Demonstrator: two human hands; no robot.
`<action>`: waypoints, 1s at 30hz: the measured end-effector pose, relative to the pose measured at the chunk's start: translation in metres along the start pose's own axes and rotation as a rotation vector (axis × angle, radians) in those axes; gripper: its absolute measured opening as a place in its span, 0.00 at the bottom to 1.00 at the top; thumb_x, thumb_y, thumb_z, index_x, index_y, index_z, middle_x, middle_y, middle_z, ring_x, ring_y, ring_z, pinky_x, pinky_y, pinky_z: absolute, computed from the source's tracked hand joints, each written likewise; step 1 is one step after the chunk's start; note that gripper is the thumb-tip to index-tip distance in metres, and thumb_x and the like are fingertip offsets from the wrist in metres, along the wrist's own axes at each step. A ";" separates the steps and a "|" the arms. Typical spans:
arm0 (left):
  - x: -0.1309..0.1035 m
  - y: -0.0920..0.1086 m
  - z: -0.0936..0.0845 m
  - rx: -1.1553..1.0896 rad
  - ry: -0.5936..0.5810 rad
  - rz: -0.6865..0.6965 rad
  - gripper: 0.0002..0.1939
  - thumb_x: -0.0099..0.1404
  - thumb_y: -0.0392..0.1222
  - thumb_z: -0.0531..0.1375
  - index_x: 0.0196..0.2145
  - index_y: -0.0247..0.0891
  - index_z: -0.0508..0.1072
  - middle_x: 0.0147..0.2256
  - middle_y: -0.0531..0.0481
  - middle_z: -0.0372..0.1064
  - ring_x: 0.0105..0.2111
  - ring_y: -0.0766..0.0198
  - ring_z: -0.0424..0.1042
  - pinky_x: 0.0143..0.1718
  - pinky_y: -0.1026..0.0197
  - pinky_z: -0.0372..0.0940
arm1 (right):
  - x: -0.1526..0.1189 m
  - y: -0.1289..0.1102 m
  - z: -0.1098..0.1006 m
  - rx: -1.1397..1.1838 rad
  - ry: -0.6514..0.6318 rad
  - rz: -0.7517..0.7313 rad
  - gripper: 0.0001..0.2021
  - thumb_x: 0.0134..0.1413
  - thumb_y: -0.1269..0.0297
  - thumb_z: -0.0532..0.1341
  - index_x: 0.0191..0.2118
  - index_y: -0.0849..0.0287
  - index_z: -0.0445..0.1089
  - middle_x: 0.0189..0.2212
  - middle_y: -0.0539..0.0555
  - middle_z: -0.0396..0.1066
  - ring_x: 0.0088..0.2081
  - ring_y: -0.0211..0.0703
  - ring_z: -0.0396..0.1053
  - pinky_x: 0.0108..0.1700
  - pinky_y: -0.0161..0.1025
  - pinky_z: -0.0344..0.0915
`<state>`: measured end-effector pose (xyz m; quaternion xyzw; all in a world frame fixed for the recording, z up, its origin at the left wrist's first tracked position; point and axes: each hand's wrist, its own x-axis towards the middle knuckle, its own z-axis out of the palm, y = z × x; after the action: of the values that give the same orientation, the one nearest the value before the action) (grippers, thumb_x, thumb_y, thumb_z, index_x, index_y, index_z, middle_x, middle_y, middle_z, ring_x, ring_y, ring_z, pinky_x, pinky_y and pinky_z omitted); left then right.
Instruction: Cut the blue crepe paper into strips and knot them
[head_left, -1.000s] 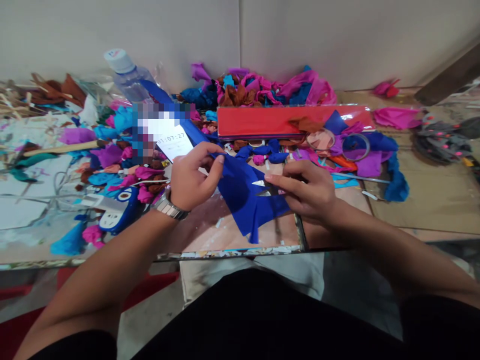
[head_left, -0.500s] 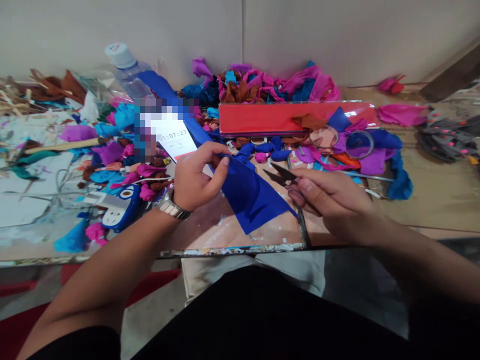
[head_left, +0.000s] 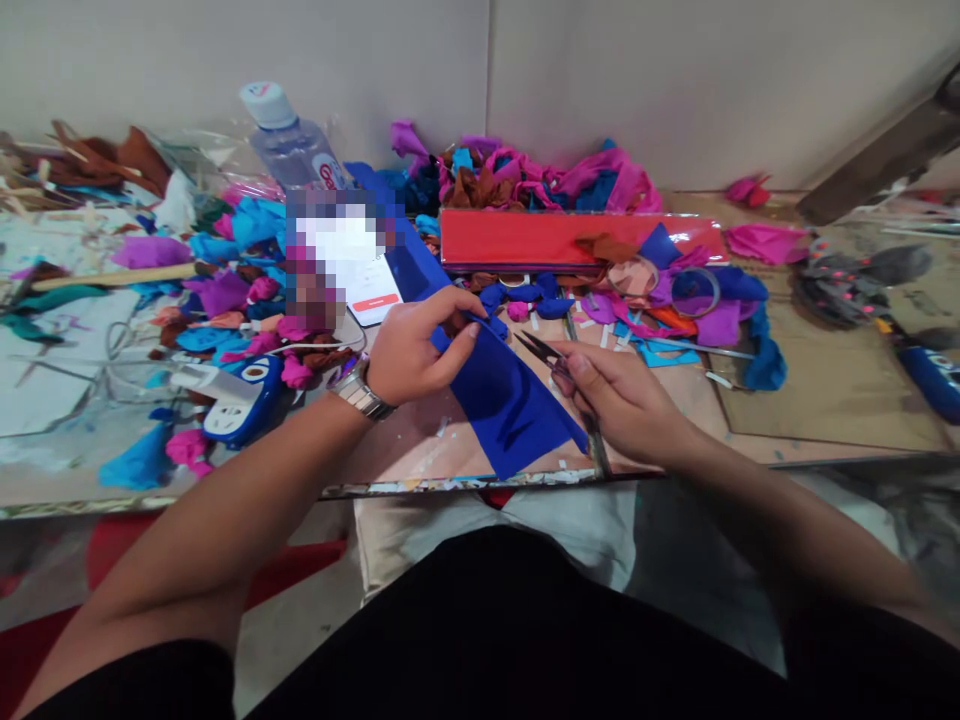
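And now, a little closer to the left hand (head_left: 424, 345) than half a second ago, the small snips (head_left: 546, 358)! Blades narrowed too, from a wider spread to nearly together, tips up and leftward. Around the handles, the right hand (head_left: 630, 405): closed, thumb pressed along the near side, fingers curled beneath.

Over on the left, thumb and forefinger pinched together on the edge of the blue fabric (head_left: 510, 415), just as before. Broad end of it hanging down toward the front edge of the worktop (head_left: 412, 450), between the two hands, rest running back past the phone (head_left: 369, 280) toward the bottle (head_left: 296, 150). Blades right by the fabric; contact or gap, impossible to tell.

On the phone, a change: red button now in full view, timer digits no longer readable. New at the far right edge, a blue-and-white object (head_left: 934, 378).

Behind the hands, lying flat, the red pack (head_left: 525, 240). To its right, the tape rings (head_left: 696, 292) among crumpled scraps, then the cardboard (head_left: 810, 390). Off to the left, more colourful scraps around the blue-and-white socket block (head_left: 247, 405). Around the left wrist, a metal watch (head_left: 365, 392).
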<state>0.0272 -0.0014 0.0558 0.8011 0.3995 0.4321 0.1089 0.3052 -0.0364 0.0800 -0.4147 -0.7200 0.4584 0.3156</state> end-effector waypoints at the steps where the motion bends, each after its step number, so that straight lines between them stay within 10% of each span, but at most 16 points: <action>1: 0.000 -0.002 0.001 -0.032 -0.016 -0.019 0.10 0.69 0.42 0.61 0.48 0.40 0.75 0.31 0.53 0.77 0.30 0.65 0.77 0.36 0.62 0.69 | 0.011 0.004 -0.002 0.021 -0.024 -0.009 0.21 0.74 0.46 0.54 0.51 0.55 0.76 0.30 0.50 0.67 0.26 0.38 0.59 0.27 0.36 0.56; 4: -0.001 -0.012 0.007 -0.144 -0.092 -0.086 0.12 0.71 0.44 0.61 0.50 0.40 0.72 0.30 0.54 0.77 0.28 0.64 0.77 0.34 0.62 0.69 | 0.047 0.018 -0.008 0.205 -0.131 0.010 0.23 0.68 0.40 0.59 0.38 0.58 0.74 0.28 0.49 0.65 0.25 0.36 0.60 0.27 0.35 0.57; 8: -0.003 -0.024 0.017 -0.283 -0.210 -0.112 0.14 0.72 0.45 0.61 0.53 0.40 0.69 0.32 0.52 0.77 0.28 0.65 0.78 0.32 0.63 0.69 | 0.074 0.038 -0.008 0.455 -0.231 0.102 0.23 0.60 0.42 0.68 0.47 0.57 0.73 0.34 0.49 0.69 0.27 0.36 0.70 0.27 0.34 0.64; 20: 0.004 -0.017 0.013 -0.398 -0.257 -0.078 0.11 0.73 0.42 0.62 0.50 0.40 0.67 0.36 0.49 0.77 0.31 0.64 0.80 0.35 0.63 0.73 | 0.048 0.037 -0.042 0.585 -0.549 0.204 0.22 0.62 0.53 0.70 0.56 0.60 0.73 0.37 0.57 0.78 0.34 0.43 0.76 0.31 0.35 0.68; 24: 0.003 -0.016 0.014 -0.301 -0.226 -0.054 0.10 0.73 0.41 0.62 0.49 0.40 0.67 0.35 0.50 0.77 0.33 0.64 0.80 0.36 0.64 0.72 | 0.040 0.031 -0.035 0.513 -0.347 0.215 0.15 0.67 0.56 0.63 0.53 0.57 0.73 0.31 0.51 0.70 0.28 0.37 0.66 0.27 0.33 0.60; 30: 0.000 -0.008 0.021 -0.272 -0.179 -0.056 0.09 0.74 0.41 0.61 0.49 0.40 0.67 0.33 0.52 0.77 0.31 0.66 0.80 0.34 0.65 0.73 | 0.029 0.022 -0.013 -0.086 -0.030 -0.183 0.22 0.58 0.52 0.72 0.53 0.58 0.74 0.34 0.51 0.73 0.27 0.37 0.63 0.30 0.36 0.62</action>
<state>0.0390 0.0078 0.0390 0.8030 0.3481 0.4058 0.2633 0.3094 -0.0001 0.0669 -0.3535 -0.7785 0.4024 0.3271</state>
